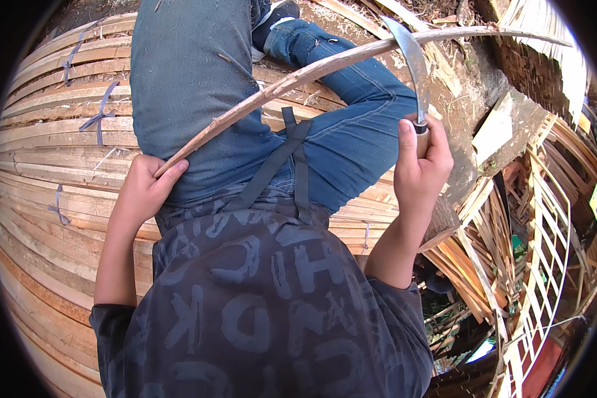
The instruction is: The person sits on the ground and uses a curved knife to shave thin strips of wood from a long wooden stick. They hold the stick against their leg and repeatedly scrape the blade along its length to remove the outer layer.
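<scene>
Your left hand (149, 186) closed round near end of long curved stick (298, 76), thumb on top. Stick slants up across your jeans (192, 66), far end at upper right. Your right hand (426, 158) wrapped round wooden handle of hooked knife (416, 73), blade pointing up, crossing over stick; can't tell if 2 touch. Bundled wooden slats (53, 219) below you and at left, purple ties (99, 118) round them. Thin strips (474, 272) piled at right.
</scene>
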`<move>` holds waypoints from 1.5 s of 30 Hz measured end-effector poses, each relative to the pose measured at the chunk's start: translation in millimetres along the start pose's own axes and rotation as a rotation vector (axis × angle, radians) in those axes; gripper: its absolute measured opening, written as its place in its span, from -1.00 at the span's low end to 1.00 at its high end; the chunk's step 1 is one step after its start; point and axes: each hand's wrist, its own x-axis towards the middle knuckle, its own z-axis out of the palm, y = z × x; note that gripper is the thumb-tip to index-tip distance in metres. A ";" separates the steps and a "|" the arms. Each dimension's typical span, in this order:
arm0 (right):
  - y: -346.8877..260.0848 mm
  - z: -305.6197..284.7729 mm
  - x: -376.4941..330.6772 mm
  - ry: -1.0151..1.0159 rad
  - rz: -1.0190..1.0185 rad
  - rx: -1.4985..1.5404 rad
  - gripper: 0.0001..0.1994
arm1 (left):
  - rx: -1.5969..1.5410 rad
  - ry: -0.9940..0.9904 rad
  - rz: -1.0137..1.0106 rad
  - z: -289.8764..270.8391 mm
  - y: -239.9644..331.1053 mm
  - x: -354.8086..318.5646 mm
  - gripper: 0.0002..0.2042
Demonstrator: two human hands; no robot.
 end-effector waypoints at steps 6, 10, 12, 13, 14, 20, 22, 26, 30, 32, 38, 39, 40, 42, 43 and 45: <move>-10.8 14.3 -5.4 -0.034 0.226 0.256 -0.75 | 0.032 -0.046 -0.030 -6.7 4.5 1.8 -0.44; 21.2 -45.1 32.6 0.386 0.333 0.118 -0.73 | 0.015 -0.067 -0.058 -11.3 8.3 2.4 -0.43; 17.4 -63.7 33.5 0.345 0.329 0.213 -0.72 | -0.002 -0.075 -0.070 -10.6 8.4 3.6 -0.43; 11.4 -68.5 33.0 0.295 0.324 0.336 -0.73 | -0.002 -0.078 -0.077 -10.9 8.8 4.2 -0.43; 0.0 -69.0 31.2 0.176 0.329 0.540 -0.79 | -0.002 -0.083 -0.084 -11.1 9.7 4.7 -0.43; -3.4 -32.5 8.3 -0.259 0.425 1.023 -0.61 | -0.003 -0.040 -0.062 -9.2 15.6 2.4 -0.44; -5.0 -22.1 3.0 -0.310 0.479 1.015 -0.60 | 0.010 -0.034 -0.066 -8.8 13.2 3.2 -0.44; -5.5 -17.0 -1.0 -0.399 0.501 1.091 -0.62 | -0.001 0.015 -0.084 -3.4 13.0 1.1 -0.46; -4.6 -20.5 3.0 -0.438 0.507 1.059 -0.63 | 0.209 0.208 0.101 9.5 11.8 -6.8 -0.52; -4.1 -21.1 2.3 -0.451 0.513 1.035 -0.63 | 0.233 0.291 0.130 16.9 13.6 -10.6 -0.53; -0.3 -20.1 -4.2 -0.572 0.460 1.004 -0.71 | 0.288 0.421 0.147 27.0 5.5 -12.2 -0.60; -0.7 -19.2 -5.2 -0.567 0.448 0.990 -0.72 | 0.290 0.431 0.142 27.6 3.6 -12.5 -0.61; -6.6 -16.4 -6.0 -0.443 0.434 0.916 -0.74 | 0.295 0.440 0.140 27.9 3.0 -12.5 -0.62; -8.8 -6.7 -5.8 -0.260 0.322 0.671 -0.74 | 0.316 0.455 0.144 28.8 5.2 -12.2 -0.62; -9.5 -3.9 -3.7 -0.169 0.259 0.547 -0.75 | 0.323 0.469 0.149 29.1 6.6 -10.7 -0.62; -8.1 -4.7 -3.7 -0.217 0.260 0.496 -0.77 | 0.332 0.449 0.107 30.4 8.3 -14.5 -0.62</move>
